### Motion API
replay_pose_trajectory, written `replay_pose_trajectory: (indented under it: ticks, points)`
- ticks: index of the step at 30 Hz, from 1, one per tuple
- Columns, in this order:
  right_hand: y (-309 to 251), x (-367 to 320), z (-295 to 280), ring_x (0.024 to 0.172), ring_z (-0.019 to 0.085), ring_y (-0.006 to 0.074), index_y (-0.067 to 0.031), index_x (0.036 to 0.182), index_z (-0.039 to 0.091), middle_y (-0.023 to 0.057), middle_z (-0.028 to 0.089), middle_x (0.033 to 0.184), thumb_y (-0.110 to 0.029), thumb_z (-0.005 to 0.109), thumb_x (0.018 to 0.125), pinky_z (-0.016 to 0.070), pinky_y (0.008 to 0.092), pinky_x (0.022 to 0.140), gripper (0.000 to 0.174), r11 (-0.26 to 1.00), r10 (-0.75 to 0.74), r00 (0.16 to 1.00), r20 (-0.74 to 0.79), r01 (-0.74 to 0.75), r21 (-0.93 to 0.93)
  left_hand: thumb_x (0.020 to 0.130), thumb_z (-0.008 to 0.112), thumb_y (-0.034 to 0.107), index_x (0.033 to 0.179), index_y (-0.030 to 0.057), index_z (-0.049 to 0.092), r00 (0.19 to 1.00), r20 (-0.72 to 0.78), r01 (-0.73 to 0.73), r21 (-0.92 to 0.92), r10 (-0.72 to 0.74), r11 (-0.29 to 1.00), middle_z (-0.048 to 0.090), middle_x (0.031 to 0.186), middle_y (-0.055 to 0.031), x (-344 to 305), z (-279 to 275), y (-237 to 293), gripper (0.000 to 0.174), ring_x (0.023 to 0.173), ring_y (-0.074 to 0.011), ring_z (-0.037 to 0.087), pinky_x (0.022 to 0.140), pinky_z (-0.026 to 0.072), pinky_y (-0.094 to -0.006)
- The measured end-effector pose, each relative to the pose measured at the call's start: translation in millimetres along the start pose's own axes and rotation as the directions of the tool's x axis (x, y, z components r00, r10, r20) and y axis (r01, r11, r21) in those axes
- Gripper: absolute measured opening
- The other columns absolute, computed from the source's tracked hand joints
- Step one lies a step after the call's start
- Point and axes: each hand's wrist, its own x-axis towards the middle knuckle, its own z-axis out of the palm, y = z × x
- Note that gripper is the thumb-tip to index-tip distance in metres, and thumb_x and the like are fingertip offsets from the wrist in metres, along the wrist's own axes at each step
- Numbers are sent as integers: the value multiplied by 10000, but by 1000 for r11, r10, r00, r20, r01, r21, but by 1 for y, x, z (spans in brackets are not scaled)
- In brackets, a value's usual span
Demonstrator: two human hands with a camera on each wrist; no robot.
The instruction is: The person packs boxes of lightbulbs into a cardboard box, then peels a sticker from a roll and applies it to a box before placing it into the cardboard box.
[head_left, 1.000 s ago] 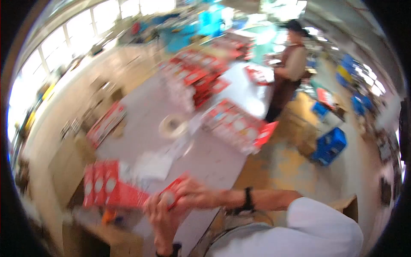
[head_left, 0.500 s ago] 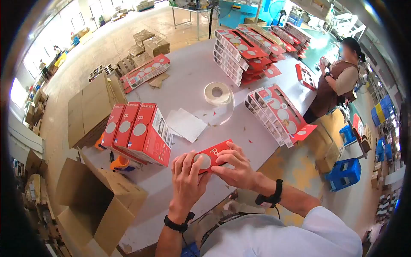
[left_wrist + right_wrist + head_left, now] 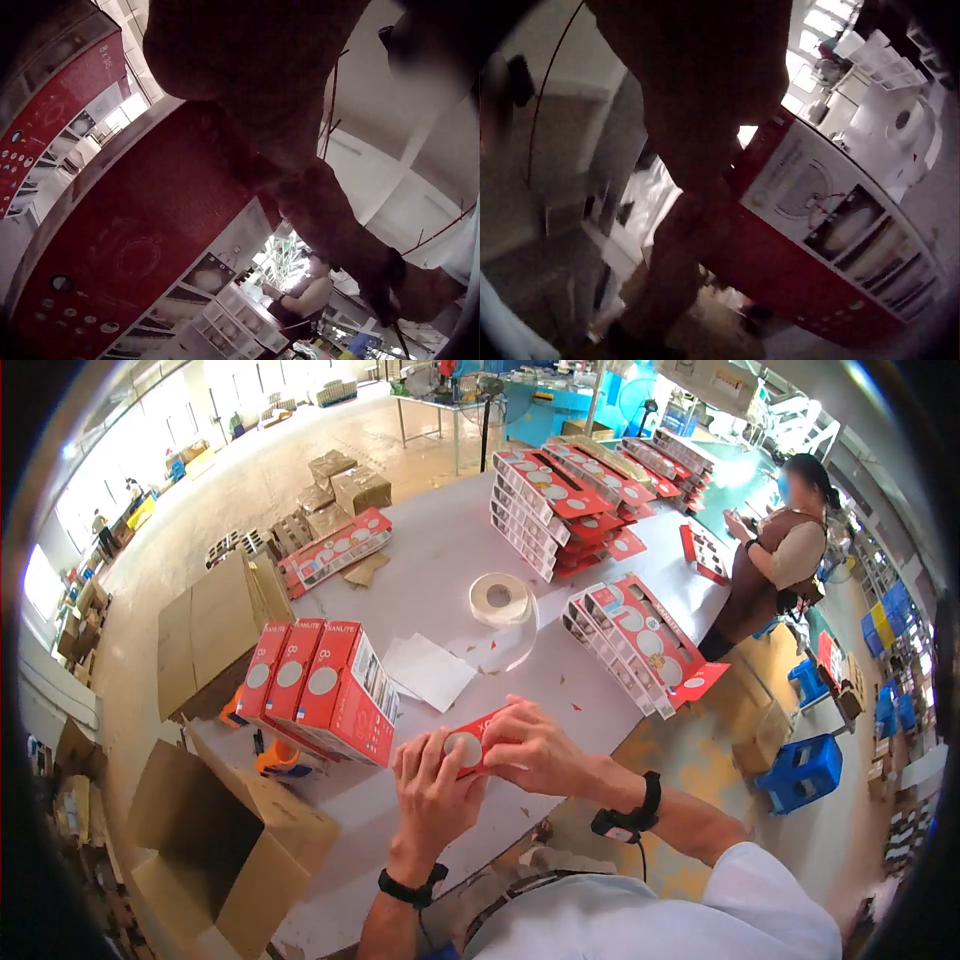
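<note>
A small red box [image 3: 466, 752] with a round pale print is held between both hands above the table's near edge. The left hand [image 3: 432, 790] grips its left end, fingers curled over the top. At its right end the right hand [image 3: 530, 748] pinches the top with thumb and fingers. In the left wrist view the red box [image 3: 142, 225] fills the lower left, under the dark left hand [image 3: 247, 75]. The right wrist view shows the box's printed side [image 3: 840, 225] beside the right hand [image 3: 705, 90]. Red cartons [image 3: 335, 685] stand upright in a row left of the hands.
On the table [image 3: 430, 540] lie a tape roll [image 3: 499, 599], white sheets [image 3: 430, 672] and stacked red trays [image 3: 640, 640], with taller stacks [image 3: 545, 500] behind. An open cardboard box [image 3: 215, 830] is at lower left. A person [image 3: 780, 560] stands at the far right side.
Since half a second ago, the right hand has shifted slightly left and closer over the box's top. The blur of the earliest frame is gone, and the head view has shifted slightly.
</note>
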Motion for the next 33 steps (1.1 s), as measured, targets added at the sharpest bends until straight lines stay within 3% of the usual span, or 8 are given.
replay_pose_trajectory:
  ticks: [3,15,18,21,24,29,31,33]
  points:
    - [5,-9,7,1112,577,260,-117,934,687,50,578,1048,-113,752,780,433,593,1065,167,990,-137,990,-44,136,-28,807,773,253,1171,61,623,1000,-5,1,-11,-1,1000,590,1287,-163,1,-2,1,438,1172,-367,540,1019,397,-523]
    - [-6,-14,16,1174,549,275,-116,1002,668,61,570,1075,-113,750,723,432,527,1063,291,965,-131,982,-139,95,-244,791,794,278,1187,72,615,1000,12,24,20,-25,1000,580,1308,-152,-2,0,2,481,1186,-363,536,1013,414,-508]
    - [1,-14,15,1183,546,280,-134,1032,651,60,576,1081,-139,773,742,407,538,1080,314,980,-133,986,-101,116,-163,781,809,281,1179,73,619,1000,-12,-2,32,2,999,592,1295,-152,-5,3,0,488,1171,-363,548,1001,422,-503]
    - [6,-8,6,1185,550,297,-141,1049,629,64,593,1131,-186,809,755,380,559,1095,348,996,84,996,-6,-83,39,784,814,284,1166,73,624,998,-55,-11,22,12,1000,607,1266,-150,-1,3,2,476,1147,-359,564,987,430,-496]
    - [10,5,-9,1190,551,330,-139,1086,614,84,605,1211,-238,843,741,395,549,1062,425,996,29,1000,-10,-30,-89,769,837,317,1169,78,624,998,-59,-14,40,16,999,613,1253,-142,0,3,4,512,1125,-350,579,974,436,-487]
    - [28,-3,2,1223,564,316,-111,1083,664,93,651,1258,-201,849,742,399,473,1050,399,958,75,994,79,-94,270,730,857,396,1103,89,658,997,-74,-12,73,17,997,642,1193,-107,2,4,10,523,1088,-313,595,952,443,-470]
    - [38,-5,6,1191,574,339,-78,1078,672,113,654,1227,-163,792,752,414,463,1034,357,971,-21,999,47,10,239,741,871,400,1049,84,688,990,-125,-55,65,63,996,690,1099,-101,16,0,20,478,1017,-316,631,915,468,-457]
    - [31,-3,2,1181,573,348,-67,1068,664,138,631,1245,-173,790,738,417,467,1027,369,958,60,997,57,-74,278,798,797,497,1057,71,682,987,-128,-87,105,101,991,697,1038,-115,20,3,18,512,942,-331,648,864,484,-462]
